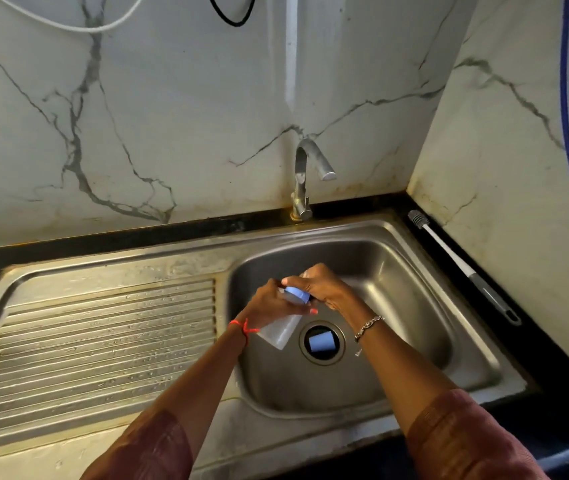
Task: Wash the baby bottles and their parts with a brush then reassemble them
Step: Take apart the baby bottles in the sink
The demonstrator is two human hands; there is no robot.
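There are one translucent plastic baby bottle (281,332), one blue screw ring (297,294), one blue plastic cap (321,342), one grey-and-white bottle brush (463,265), one curved steel tap (305,174) and one steel sink (397,289).

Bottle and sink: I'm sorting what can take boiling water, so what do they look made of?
The bottle looks like frosted, translucent plastic: light passes dimly through its wall. Its collar seems opaque, matte blue plastic. The sink looks like brushed stainless steel: grey sheen, soft reflections.
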